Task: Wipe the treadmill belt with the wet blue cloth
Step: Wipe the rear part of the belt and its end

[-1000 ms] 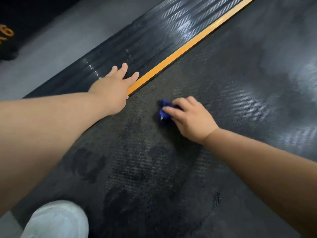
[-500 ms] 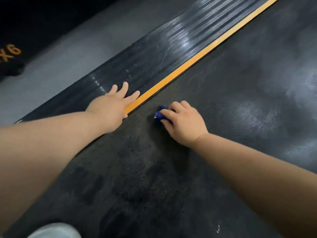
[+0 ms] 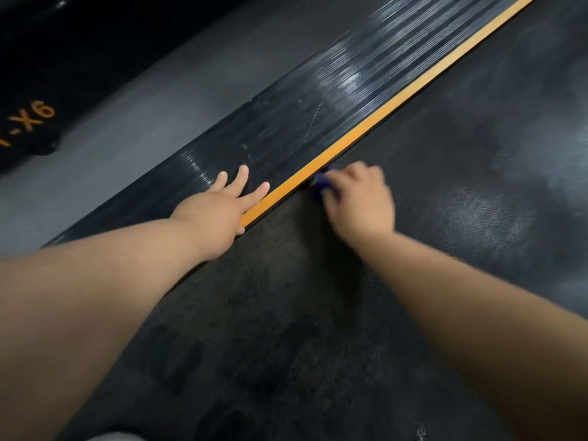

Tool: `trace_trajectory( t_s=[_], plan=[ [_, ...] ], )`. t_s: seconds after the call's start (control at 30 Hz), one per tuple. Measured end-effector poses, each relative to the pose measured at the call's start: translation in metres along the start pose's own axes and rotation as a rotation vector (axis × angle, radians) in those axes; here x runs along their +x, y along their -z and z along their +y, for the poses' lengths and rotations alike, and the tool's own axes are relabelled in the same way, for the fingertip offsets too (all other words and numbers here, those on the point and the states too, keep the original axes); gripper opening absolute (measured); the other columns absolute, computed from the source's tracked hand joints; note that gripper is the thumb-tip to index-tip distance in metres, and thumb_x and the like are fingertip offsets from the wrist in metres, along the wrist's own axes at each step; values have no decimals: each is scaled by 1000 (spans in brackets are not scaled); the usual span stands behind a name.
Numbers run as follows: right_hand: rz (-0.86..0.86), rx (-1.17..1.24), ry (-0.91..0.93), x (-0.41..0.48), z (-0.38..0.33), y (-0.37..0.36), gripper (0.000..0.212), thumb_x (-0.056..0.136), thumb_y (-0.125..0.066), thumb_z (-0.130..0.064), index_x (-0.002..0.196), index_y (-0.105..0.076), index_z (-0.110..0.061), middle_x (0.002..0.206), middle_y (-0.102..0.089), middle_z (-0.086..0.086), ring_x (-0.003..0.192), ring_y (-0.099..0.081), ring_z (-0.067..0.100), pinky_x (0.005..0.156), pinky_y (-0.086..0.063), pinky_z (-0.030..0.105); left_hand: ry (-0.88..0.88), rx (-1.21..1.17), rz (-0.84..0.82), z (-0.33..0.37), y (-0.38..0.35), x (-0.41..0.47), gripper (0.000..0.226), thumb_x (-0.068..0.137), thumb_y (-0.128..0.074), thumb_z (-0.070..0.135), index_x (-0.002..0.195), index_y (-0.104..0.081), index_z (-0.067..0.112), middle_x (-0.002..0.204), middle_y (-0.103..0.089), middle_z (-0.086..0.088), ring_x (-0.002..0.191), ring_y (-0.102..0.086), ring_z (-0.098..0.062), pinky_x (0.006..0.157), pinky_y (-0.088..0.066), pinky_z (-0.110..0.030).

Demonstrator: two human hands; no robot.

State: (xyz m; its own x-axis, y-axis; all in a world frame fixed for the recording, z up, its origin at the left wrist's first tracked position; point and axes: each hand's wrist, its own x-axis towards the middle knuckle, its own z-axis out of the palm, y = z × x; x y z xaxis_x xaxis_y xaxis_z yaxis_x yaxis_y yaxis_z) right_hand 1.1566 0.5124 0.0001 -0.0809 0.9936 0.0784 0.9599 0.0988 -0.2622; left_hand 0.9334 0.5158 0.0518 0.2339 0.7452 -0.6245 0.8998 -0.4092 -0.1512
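1 cloth [image 3: 319,185] now nr orange strip [image 3: 381,114]

a ribbed black side rail [image 3: 318,122] runs diagonally across the view, glossy with pale light streaks, and an orange strip [image 3: 381,113] lines its inner edge. beyond it lies grey floor [image 3: 143,100]. at the far left a black object [image 3: 31,138] bears orange lettering ending in "x6".

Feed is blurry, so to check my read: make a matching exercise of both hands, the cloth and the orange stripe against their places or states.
1 left hand
2 right hand
3 blue cloth
4 orange stripe

A between side rail and belt
B flat on the side rail, fingers spread
C curled over the blue cloth
D bunched at the belt's edge

Pairs: 1-B, 2-C, 3-D, 4-A
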Motion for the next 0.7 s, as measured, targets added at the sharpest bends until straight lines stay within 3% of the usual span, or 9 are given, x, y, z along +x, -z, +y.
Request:
trace_trajectory(
  t_s=[0.07, 0.13, 0.27, 0.33, 0.4, 0.5, 0.6, 0.7],
  plan=[
    [46, 3, -256, 21, 23, 3, 34, 92, -50, -34, 122, -60, -20, 115, -52, 9, 107, -43, 32, 79, -43, 41, 0, -18, -3, -2, -2, 2, 106, 91, -60, 6, 143, 27, 39, 153, 31, -1, 146, 11, -30, 82, -56, -39],
    [20, 23, -325, 22, 15, 2, 36, 93, -48, -34, 125, -57, -19, 119, -50, 8, 110, -41, 31, 83, -43, 41, -7, -30, -18, -2, -3, 2, 106, 91, -59, 5, 143, 27, 39, 153, 32, -1, 146, 12, -30, 81, -55, -38],
    [-97, 132, -17, -16, -40, -4, 36, 92, -52, -33, 124, -58, -20, 113, -53, 4, 105, -44, 26, 85, -46, 41, 5, -20, -2, -1, -5, 3, 102, 93, -57, 8, 143, 27, 37, 153, 31, -4, 146, 12, -32, 87, -53, -40],
    [-151, 167, 179, -33, -55, -9, 34, 90, -56, -32, 122, -60, -21, 108, -56, 2, 99, -47, 25, 79, -47, 39, 10, -30, -12, 0, -2, 1, 96, 96, -54, 12, 144, 25, 37, 153, 31, -4, 146, 12, -32, 90, -52, -41],
    [-130, 125, 260, -33, -44, -8, 32, 88, -58, -30, 118, -63, -21, 103, -58, 3, 93, -50, 27, 73, -48, 39, 15, -56, -23, 1, -2, 3, 101, 94, -56, 9, 143, 27, 40, 153, 33, -2, 145, 13, -30, 88, -52, -40],
    [41, 48, -29, -1, 3, 1, 34, 89, -55, -31, 120, -62, -21, 107, -55, 9, 98, -48, 32, 77, -48, 41, 16, -83, -30, 0, 0, 3, 113, 88, -60, -1, 138, 31, 45, 151, 35, 3, 145, 14, -29, 81, -55, -37],
    [37, 4, -372, 26, 38, 11, 43, 94, -46, -34, 135, -49, -22, 123, -47, 9, 114, -39, 31, 88, -41, 41, 32, -94, -59, 4, 3, 1, 113, 86, -58, -5, 140, 28, 44, 151, 36, 3, 145, 15, -30, 83, -54, -38],
    [20, 53, -309, 12, 12, 7, 42, 92, -46, -32, 132, -51, -21, 121, -47, 8, 111, -39, 30, 87, -42, 40, 42, -91, -47, 7, 2, 1, 113, 85, -56, -8, 141, 28, 43, 152, 36, 2, 145, 16, -31, 93, -49, -42]
  ],
)
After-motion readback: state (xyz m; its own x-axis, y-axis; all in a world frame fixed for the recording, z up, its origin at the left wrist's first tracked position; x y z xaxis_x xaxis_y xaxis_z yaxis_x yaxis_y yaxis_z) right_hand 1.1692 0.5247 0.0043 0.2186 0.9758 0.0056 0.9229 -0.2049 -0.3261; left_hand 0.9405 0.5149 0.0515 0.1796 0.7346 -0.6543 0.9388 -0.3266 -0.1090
